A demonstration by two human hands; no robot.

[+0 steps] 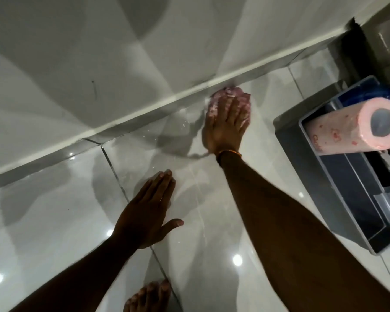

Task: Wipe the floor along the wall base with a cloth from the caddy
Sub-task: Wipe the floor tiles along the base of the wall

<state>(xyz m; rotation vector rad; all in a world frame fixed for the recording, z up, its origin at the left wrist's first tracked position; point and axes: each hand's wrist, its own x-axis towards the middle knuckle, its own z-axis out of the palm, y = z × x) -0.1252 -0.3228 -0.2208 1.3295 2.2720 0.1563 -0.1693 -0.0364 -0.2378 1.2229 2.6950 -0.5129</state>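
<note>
Bare toes point(148, 297) sit at the bottom edge of the head view, nearest the lens, on the glossy tiled floor point(54, 221). Ahead of them the left hand point(148, 212) lies flat and spread on the tile, holding nothing, apparently bracing the body. Farther out, the right hand point(226, 122) makes the working grip: palm down, fingers only loosely curled, pressing a crumpled pink cloth point(230, 93) onto the floor. The cloth pokes out beyond the fingertips and touches, or very nearly touches, the pale strip at the wall base point(126, 113). A thin bracelet point(229, 153) circles that wrist. To the right of the grip, well apart from it, stands the grey caddy point(338, 188) with a pink patterned paper roll point(351, 129) lying across its top.

Wet sheen and droplets show just left of the grip, so the bracing palm could skid on the slick tile if weight shifts onto it. With so loose a hold, the cloth may bunch or slip from under the palm and miss the seam. A wide sweep to the right could knock the caddy.

Red printing on the roll is too blurred to read; no brand can be made out.
</note>
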